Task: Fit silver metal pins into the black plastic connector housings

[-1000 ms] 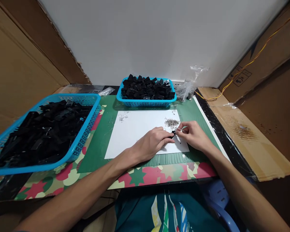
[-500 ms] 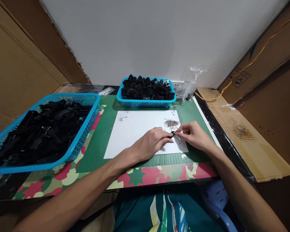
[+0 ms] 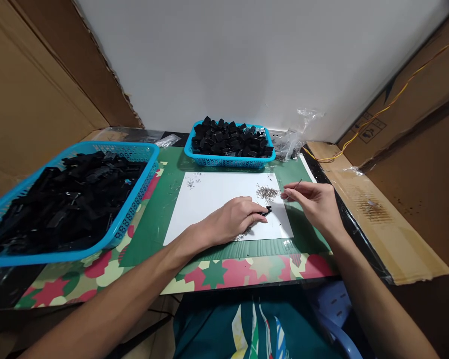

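Observation:
My left hand [image 3: 241, 217] rests on a white sheet [image 3: 213, 189], thumb and forefinger closed on a small black plastic part [image 3: 269, 210]. Off the sheet's right edge, my right hand [image 3: 316, 202] is raised with its fingers pinched around a thin, dark, rod-like tool [image 3: 299, 184]. Whether its tip carries anything is too small to tell. Between the hands, slightly farther away, lies a pile of tiny metal pieces [image 3: 268, 193]. More tiny pieces [image 3: 243, 234] show beneath my left hand, partly hidden by it.
A large blue basket [image 3: 154, 162] of black parts stands at left. Behind the sheet is a smaller blue basket [image 3: 230, 162] heaped with black pieces. Scattered tiny bits [image 3: 192, 182] lie at the sheet's far left corner. Plastic bags [image 3: 290, 142] and cardboard [image 3: 381, 214] are on the right.
My right hand has moved away from the black part, to the right and slightly farther back, with the thin tool now pointing upward. My left hand keeps its hold on the part.

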Action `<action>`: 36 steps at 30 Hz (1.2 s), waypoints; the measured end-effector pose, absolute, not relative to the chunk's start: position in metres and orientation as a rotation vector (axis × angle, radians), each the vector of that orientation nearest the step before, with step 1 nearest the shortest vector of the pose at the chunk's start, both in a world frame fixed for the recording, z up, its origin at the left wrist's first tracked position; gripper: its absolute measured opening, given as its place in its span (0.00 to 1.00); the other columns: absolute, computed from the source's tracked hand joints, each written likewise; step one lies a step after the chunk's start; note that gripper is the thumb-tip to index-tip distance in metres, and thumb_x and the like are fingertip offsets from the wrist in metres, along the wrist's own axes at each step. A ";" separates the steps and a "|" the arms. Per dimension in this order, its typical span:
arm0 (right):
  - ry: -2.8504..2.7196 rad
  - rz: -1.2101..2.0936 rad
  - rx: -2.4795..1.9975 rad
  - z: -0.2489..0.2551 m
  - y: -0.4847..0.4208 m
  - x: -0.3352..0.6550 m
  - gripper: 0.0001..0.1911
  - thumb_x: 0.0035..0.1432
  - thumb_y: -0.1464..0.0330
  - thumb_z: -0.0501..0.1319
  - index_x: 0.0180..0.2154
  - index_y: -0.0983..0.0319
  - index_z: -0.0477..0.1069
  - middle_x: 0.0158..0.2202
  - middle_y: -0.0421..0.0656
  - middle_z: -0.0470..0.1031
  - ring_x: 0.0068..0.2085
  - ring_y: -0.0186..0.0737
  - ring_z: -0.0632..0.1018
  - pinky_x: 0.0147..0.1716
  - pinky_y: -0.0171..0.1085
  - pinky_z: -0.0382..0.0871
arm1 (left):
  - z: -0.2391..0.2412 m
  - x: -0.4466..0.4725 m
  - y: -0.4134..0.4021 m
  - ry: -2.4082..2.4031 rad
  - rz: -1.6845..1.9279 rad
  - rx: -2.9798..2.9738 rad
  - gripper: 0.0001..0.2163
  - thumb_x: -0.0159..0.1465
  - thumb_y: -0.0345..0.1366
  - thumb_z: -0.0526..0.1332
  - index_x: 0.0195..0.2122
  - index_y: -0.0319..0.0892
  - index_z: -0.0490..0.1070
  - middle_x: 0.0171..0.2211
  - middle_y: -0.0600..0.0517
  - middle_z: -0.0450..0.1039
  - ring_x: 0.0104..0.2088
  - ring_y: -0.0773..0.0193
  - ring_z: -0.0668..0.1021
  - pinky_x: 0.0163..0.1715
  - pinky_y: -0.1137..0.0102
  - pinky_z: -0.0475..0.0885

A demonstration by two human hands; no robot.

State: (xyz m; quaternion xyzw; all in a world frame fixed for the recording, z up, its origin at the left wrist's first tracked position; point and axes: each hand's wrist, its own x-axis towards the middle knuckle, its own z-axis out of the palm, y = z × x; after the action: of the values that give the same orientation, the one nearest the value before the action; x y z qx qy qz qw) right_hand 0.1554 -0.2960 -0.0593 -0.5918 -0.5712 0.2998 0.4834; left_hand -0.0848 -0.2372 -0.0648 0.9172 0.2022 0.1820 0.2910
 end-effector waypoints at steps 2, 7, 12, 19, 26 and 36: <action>-1.218 0.889 -1.399 -0.065 -0.294 0.150 0.16 0.57 0.56 0.73 0.32 0.63 0.81 0.31 0.49 0.84 0.32 0.45 0.83 0.37 0.45 0.82 | -0.066 -0.085 -0.237 0.514 0.474 2.456 0.12 0.74 0.37 0.59 0.48 0.41 0.82 0.35 0.47 0.79 0.36 0.59 0.77 0.39 0.67 0.69; -1.079 0.963 -1.379 -0.080 -0.289 0.133 0.21 0.50 0.53 0.77 0.31 0.63 0.77 0.30 0.49 0.84 0.30 0.45 0.84 0.32 0.41 0.83 | -0.066 -0.086 -0.235 0.517 0.503 2.443 0.10 0.74 0.37 0.61 0.47 0.42 0.83 0.32 0.49 0.76 0.32 0.62 0.76 0.36 0.69 0.68; -1.102 0.918 -1.368 -0.085 -0.288 0.128 0.23 0.50 0.52 0.77 0.29 0.62 0.74 0.29 0.48 0.83 0.31 0.47 0.86 0.29 0.39 0.83 | -0.068 -0.086 -0.234 0.509 0.533 2.419 0.10 0.73 0.36 0.61 0.47 0.42 0.83 0.32 0.49 0.78 0.32 0.63 0.77 0.36 0.70 0.68; -1.226 0.737 -1.391 -0.088 -0.291 0.129 0.19 0.55 0.54 0.74 0.29 0.61 0.73 0.29 0.46 0.83 0.27 0.43 0.84 0.28 0.38 0.82 | -0.067 -0.085 -0.235 0.543 0.536 2.363 0.11 0.73 0.36 0.60 0.46 0.42 0.83 0.32 0.49 0.79 0.30 0.63 0.77 0.35 0.69 0.68; -1.190 0.834 -1.393 -0.090 -0.288 0.127 0.22 0.51 0.52 0.76 0.29 0.62 0.73 0.29 0.49 0.84 0.27 0.45 0.84 0.26 0.39 0.79 | -0.063 -0.085 -0.238 0.609 0.514 2.287 0.12 0.72 0.35 0.60 0.49 0.41 0.83 0.35 0.48 0.81 0.33 0.62 0.78 0.37 0.68 0.69; -1.607 0.716 -1.336 -0.066 -0.290 0.129 0.12 0.71 0.62 0.59 0.36 0.61 0.75 0.28 0.41 0.78 0.30 0.38 0.75 0.32 0.37 0.67 | -0.061 -0.092 -0.218 0.827 0.968 1.797 0.15 0.72 0.45 0.61 0.53 0.41 0.74 0.27 0.55 0.71 0.31 0.65 0.73 0.32 0.70 0.65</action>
State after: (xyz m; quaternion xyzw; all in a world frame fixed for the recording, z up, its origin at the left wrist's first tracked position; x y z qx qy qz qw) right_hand 0.1290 -0.2903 -0.0658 -0.5402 -0.6498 0.2896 0.4496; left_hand -0.0922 -0.2179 -0.0613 0.7276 0.3350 0.3918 0.4527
